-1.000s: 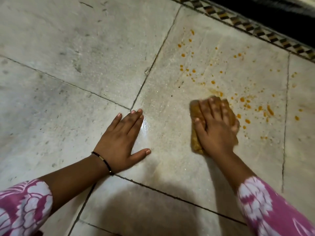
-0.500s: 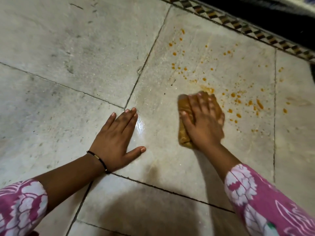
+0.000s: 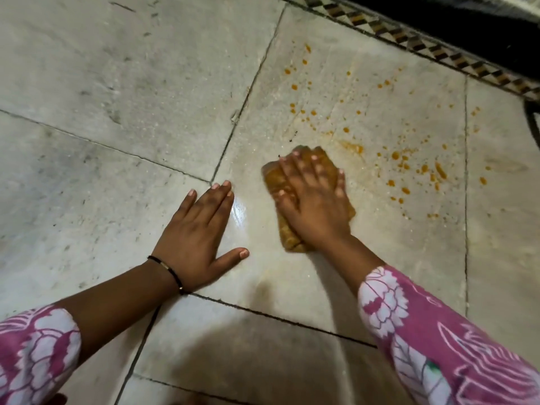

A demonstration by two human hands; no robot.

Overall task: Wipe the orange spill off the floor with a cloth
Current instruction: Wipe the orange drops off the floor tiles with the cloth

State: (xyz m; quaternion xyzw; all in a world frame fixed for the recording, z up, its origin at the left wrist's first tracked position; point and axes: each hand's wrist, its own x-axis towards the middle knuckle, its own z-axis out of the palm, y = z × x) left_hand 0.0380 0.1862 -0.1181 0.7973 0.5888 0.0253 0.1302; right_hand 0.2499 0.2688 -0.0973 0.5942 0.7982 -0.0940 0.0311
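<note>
An orange-stained folded cloth (image 3: 273, 179) lies flat on the pale stone floor (image 3: 117, 83). My right hand (image 3: 314, 206) presses down on it with straight, spread fingers and covers most of it. Orange spill drops (image 3: 409, 168) are scattered on the tile to the right of the cloth and beyond it, with a smeared patch (image 3: 352, 147) just past my fingertips. My left hand (image 3: 198, 235) rests flat on the floor to the left of the cloth, palm down, fingers together, thumb out. A wet sheen (image 3: 238, 211) shows between the two hands.
Dark grout lines (image 3: 248, 92) cross the floor between large tiles. A patterned border strip (image 3: 423, 42) runs along the top right, with a dark area beyond it. A dark curved object (image 3: 530, 118) pokes in at the right edge. My shadow falls on the near tiles.
My right hand has slid the cloth leftward, away from the drops on the right and closer to my left hand. My left hand has stayed planted on the floor.
</note>
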